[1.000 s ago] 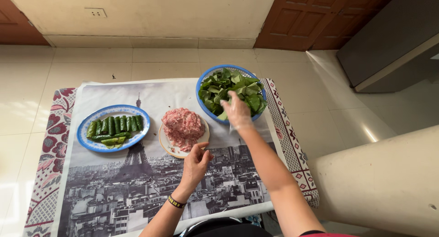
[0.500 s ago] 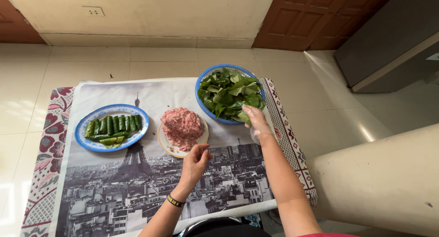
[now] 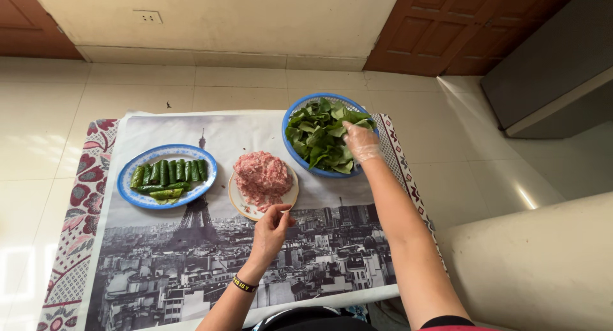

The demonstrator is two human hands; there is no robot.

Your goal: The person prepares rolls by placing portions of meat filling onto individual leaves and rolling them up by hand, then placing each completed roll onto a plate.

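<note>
Seen from above, a person sits at a printed cloth point(image 3: 191, 261) spread over a pale tiled floor point(image 3: 38, 133), its picture a grey city skyline with a tall iron tower, its edges bordered in a red floral pattern. Nearest the camera, the left hand point(image 3: 271, 229), a dark band at its wrist, rests on the cloth with fingers loosely curled, holding nothing, its fingertips just at the rim of a small plate point(image 3: 237, 200) heaped with pink minced meat point(image 3: 262, 176). To the left of that plate sits a blue-rimmed plate point(image 3: 128, 194) carrying a row of finished green leaf rolls point(image 3: 167, 176). Farther off, the right hand point(image 3: 361, 142), in a thin clear glove, reaches into a blue basket point(image 3: 290, 114) of loose green leaves point(image 3: 319, 139); its fingers appear to pinch a leaf at the basket's right side, though the grip is hard to make out. Beyond the cloth, a cream wall point(image 3: 223, 18) meets brown wooden doors point(image 3: 466, 24).
</note>
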